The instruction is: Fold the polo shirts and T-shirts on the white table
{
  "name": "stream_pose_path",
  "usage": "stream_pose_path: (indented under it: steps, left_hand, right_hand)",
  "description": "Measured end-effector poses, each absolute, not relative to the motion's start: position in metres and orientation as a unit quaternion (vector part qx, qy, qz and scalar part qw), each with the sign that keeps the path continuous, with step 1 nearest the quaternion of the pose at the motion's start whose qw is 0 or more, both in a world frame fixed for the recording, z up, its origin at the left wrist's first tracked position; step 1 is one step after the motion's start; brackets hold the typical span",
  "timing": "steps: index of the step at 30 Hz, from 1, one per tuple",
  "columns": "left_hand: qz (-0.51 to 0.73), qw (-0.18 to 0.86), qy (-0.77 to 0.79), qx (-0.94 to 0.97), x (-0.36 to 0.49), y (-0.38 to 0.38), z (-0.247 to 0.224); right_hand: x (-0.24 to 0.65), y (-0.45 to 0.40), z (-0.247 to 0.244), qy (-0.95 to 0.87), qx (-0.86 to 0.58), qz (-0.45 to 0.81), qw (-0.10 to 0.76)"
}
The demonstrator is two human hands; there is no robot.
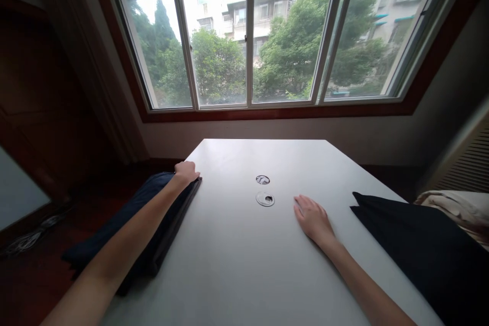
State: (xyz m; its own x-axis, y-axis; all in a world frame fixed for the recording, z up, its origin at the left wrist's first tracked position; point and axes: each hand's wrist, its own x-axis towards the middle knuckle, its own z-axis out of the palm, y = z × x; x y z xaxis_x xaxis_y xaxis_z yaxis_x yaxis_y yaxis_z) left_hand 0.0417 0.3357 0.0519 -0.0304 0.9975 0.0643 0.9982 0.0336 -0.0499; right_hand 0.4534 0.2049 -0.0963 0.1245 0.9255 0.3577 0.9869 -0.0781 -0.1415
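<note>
At the table's left edge my left hand [187, 172] is closed on the far end of a dark folded cloth [179, 214]. Navy fabric [133, 209] lies beside and beneath that forearm, partly hidden by it. My right hand [312, 218] rests palm down on the white table [244, 265], its fingers stretched out and holding nothing. It lies to the right of a round metal cover [265, 199] and a round hole [263, 180] in the tabletop. Another black cloth [420, 244] drapes over the table's right edge.
Beige fabric [454, 209] is heaped beyond the right edge. A wide window [248, 107] stands behind the table. Cables [28, 239] lie on the floor at far left, and a slatted panel [469, 163] is at far right.
</note>
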Motion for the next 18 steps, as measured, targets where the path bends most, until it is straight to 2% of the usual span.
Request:
stream_pose_path:
  steps: [4,12,18]
  left_hand:
    - [0.043,0.002,-0.742,-0.669,0.009,0.331,0.045]
    - [-0.005,-0.097,-0.760,-0.642,-0.041,0.327,0.042]
    - [-0.032,-0.084,-0.790,-0.606,-0.081,0.312,0.050]
  right_hand:
    - [0.455,0.206,-0.099,-0.656,-0.728,-0.092,0.177]
    - [0.456,0.204,-0.099,-0.660,-0.724,-0.087,0.181]
    - [0.457,0.207,-0.103,-0.659,-0.723,-0.097,0.186]
